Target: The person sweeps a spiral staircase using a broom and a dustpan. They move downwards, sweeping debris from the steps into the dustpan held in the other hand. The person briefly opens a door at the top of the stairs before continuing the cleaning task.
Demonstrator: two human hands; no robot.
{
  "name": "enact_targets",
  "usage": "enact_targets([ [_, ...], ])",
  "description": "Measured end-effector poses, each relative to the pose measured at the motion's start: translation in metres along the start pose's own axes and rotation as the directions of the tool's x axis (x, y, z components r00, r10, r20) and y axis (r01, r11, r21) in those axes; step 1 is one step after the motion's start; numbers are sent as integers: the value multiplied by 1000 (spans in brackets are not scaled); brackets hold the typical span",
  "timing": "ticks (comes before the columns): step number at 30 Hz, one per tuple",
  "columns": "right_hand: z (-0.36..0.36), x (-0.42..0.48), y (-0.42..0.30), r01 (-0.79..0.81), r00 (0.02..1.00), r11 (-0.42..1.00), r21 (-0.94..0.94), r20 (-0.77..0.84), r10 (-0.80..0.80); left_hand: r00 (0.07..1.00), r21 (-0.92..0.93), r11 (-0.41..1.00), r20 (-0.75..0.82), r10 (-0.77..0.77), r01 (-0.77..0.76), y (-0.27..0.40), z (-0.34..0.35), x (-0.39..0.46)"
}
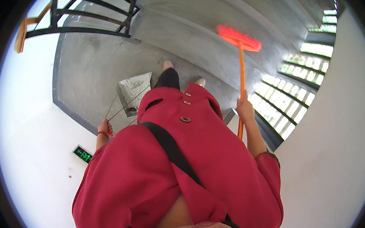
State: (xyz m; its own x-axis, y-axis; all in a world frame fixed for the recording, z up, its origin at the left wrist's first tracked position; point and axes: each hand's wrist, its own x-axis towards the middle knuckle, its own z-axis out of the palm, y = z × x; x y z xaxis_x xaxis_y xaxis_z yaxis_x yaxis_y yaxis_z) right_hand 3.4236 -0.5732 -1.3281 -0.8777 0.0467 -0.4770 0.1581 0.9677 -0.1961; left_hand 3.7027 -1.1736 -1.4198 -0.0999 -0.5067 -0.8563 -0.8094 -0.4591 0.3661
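Note:
My right hand (245,108) is closed around the orange handle of a broom (242,70). The broom's red bristle head (238,39) is slightly blurred and appears over the grey steps ahead of me. On the left, my left hand (105,127) grips the thin wire handle of a metal dustpan (136,88); a bit of red shows at my fingers. The dustpan's pan lies beside my leg, with a small dark clump near its lower corner. Whether the pan touches the floor, I cannot tell.
Grey concrete steps (186,33) run across the upper view, past my feet. A black metal railing (91,13) with a wooden handrail is at upper left. Barred windows (282,100) and a white wall are on the right. A lit green exit sign (83,153) hangs at lower left.

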Motion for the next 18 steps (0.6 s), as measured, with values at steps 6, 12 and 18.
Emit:
enact_targets([
  [6, 29, 23, -11, 391, 915, 912, -127, 157, -371, 997, -249, 968, -84, -3, -18, -78, 25, -12],
  [12, 5, 81, -28, 743, 647, 547, -386, 204, -735, 976, -231, 949, -98, 196, -214, -202, 72, -62],
  [18, 17, 109, -130, 620, 767, 782, -58, 252, -590, 995, -518, 850, -14, 101, -94, -296, 94, -83],
])
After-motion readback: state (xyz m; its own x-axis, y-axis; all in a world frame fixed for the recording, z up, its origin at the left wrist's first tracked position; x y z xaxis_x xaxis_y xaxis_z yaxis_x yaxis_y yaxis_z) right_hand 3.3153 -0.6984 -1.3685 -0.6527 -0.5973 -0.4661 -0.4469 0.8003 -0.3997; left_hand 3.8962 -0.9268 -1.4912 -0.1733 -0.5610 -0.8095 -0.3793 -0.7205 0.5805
